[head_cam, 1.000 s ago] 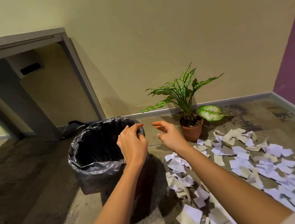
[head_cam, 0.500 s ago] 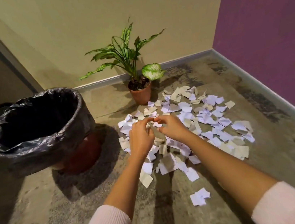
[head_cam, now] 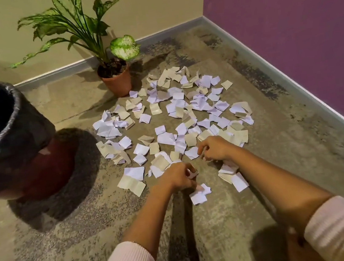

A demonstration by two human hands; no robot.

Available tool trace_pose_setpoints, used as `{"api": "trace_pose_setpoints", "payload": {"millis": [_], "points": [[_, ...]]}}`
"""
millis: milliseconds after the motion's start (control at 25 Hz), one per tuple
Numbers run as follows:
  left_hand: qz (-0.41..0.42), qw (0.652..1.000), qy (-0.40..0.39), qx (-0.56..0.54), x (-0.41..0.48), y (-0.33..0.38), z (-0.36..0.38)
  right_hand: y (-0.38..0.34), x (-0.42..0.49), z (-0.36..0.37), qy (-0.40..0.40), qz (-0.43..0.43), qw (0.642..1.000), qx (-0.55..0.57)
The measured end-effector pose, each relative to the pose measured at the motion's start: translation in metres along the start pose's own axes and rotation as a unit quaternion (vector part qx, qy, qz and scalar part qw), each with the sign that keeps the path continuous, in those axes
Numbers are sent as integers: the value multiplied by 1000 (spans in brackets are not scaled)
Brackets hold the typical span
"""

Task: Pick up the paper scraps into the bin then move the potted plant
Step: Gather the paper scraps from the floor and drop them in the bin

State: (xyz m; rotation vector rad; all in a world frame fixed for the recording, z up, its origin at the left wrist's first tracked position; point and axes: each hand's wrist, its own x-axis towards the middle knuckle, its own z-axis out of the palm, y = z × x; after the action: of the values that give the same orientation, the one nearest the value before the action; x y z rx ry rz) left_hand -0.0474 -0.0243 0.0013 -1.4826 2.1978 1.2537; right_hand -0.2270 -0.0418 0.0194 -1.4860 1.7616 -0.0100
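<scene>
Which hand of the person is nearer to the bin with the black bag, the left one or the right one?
Left. The left hand is at the floor, to the right of the bin, pinching paper scraps. The right hand is farther right, beyond it.

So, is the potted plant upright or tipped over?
Upright. The potted plant stands on its base on the floor near the wall, with the soil facing up and the leaves rising above it.

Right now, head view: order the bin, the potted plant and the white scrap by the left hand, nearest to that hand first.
1. white scrap: at the left hand, on its near side.
2. bin: off to the left.
3. potted plant: farthest, ahead at the back.
</scene>
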Motion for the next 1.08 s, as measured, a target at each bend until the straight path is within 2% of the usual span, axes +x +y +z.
{"api": "trace_pose_setpoints", "payload": {"millis": [160,280,360,440,800,920,1000,1080], "points": [[19,995,-32,87,2,5,19,35,-6,-4,-16,30,999,5],[36,985,-26,165,2,9,32,49,-9,1,-68,30,996,-52],[41,978,0,205,3,12,39,55,-11,8,-98,24,987,-129],[46,979,14,200,5,14,41,60,-15,14,-97,11,975,-201],[46,992,6,118,9,7,42,56,-27,20,-20,-67,935,-347],[35,994,51,85,8,1,37,57,-21,18,24,-79,960,-267],[21,994,94,59,9,-2,32,55,-17,14,64,-59,985,-151],[7,991,131,25,11,-3,28,52,-16,10,106,-21,994,-7]]}}
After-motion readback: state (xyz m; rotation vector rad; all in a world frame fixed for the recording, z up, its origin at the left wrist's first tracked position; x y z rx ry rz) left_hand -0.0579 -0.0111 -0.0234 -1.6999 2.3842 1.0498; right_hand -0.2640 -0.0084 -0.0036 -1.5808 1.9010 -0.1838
